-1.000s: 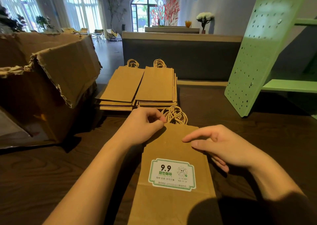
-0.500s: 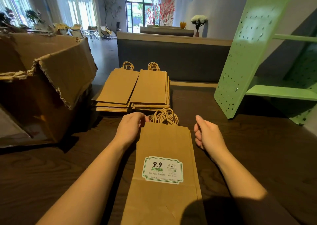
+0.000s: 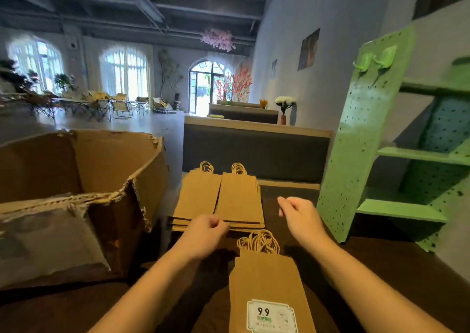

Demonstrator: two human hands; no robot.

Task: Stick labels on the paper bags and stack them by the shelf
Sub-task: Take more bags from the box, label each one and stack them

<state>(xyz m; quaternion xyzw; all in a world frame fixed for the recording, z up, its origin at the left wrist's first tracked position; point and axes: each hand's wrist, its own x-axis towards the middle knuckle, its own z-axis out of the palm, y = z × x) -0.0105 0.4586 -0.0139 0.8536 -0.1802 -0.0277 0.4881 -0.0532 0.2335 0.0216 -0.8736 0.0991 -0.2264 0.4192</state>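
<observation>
A brown paper bag (image 3: 267,282) with twisted handles lies flat on the dark table at the bottom centre, and a white and green "9.9" label (image 3: 270,317) is stuck on it. Beyond it, two stacks of plain bags lie side by side, the left stack (image 3: 198,198) and the right stack (image 3: 240,200). My left hand (image 3: 206,231) is curled shut at the near edge of those stacks, with nothing visibly in it. My right hand (image 3: 300,215) hovers empty to the right of the stacks, fingers loosely bent. Neither hand touches the labelled bag.
A green pegboard shelf (image 3: 356,142) stands on the table's right side, close to my right hand. A large torn cardboard box (image 3: 76,180) fills the left side. A dark bench back (image 3: 254,149) runs behind the stacks.
Both hands have let go of the labelled bag and moved forward to the plain stacks. The view has tilted up, so the labelled bag now sits at the bottom edge.
</observation>
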